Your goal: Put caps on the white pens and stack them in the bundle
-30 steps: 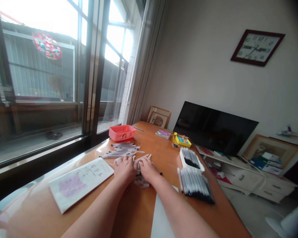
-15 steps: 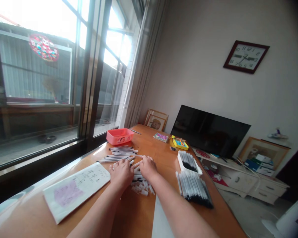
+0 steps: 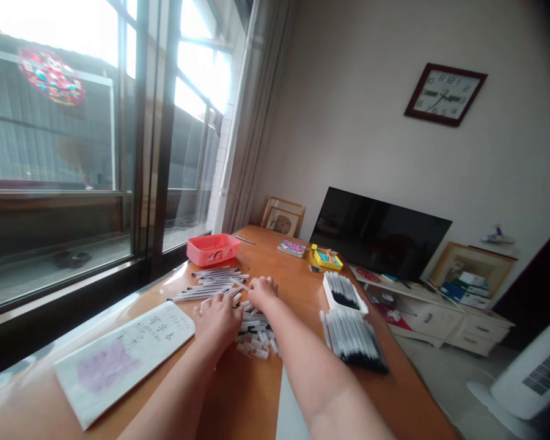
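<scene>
Both my hands rest on a loose heap of white pen parts with black ends [image 3: 255, 338] in the middle of the orange wooden table [image 3: 252, 397]. My left hand [image 3: 217, 320] lies palm down on the near left side of the heap, fingers curled over some pieces. My right hand [image 3: 262, 291] sits a little farther out, fingers bent over the far edge of the heap. What each hand grips, if anything, is hidden under the fingers. A row of white pens [image 3: 211, 282] lies just beyond the hands.
A pink plastic tray [image 3: 212, 249] stands at the far left by the window. A white tray of pens [image 3: 344, 293] and a black-tipped pen bundle [image 3: 352, 339] lie to the right. An exercise book [image 3: 120, 356] lies near left. A yellow box [image 3: 325, 259] sits farther back.
The camera has swung slightly right. My right hand has slid forward toward the far edge of the heap while my left stays nearer; more of the loose heap shows beneath them.
</scene>
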The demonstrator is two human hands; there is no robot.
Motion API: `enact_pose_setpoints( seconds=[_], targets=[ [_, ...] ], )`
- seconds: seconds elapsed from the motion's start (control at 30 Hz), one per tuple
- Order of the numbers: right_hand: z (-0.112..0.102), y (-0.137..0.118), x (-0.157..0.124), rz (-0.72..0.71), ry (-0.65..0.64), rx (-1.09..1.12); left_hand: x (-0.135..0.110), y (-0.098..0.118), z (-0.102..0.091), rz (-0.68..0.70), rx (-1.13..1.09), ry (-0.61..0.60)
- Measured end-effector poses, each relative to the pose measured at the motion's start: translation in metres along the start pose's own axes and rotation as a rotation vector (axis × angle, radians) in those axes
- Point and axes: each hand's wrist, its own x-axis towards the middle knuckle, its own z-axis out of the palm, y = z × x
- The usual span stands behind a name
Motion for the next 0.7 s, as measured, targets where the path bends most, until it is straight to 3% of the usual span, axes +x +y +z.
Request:
enact_pose_setpoints(
  seconds=[0.4, 0.5, 0.7],
  targets=[
    [-0.016, -0.009, -0.069, -0.137, 0.062, 0.131, 0.011, -0.007, 0.009, 0.0, -0.059, 0.036],
    [-0.023, 0.008, -0.075, -0.111, 0.094, 0.217, 0.011, -0.007, 0.006, 0.01, -0.065, 0.012],
    [-0.03, 0.068, -0.091, 0.129, 0.14, 0.25, 0.01, -0.006, 0.004, 0.035, -0.087, 0.009]
  ],
)
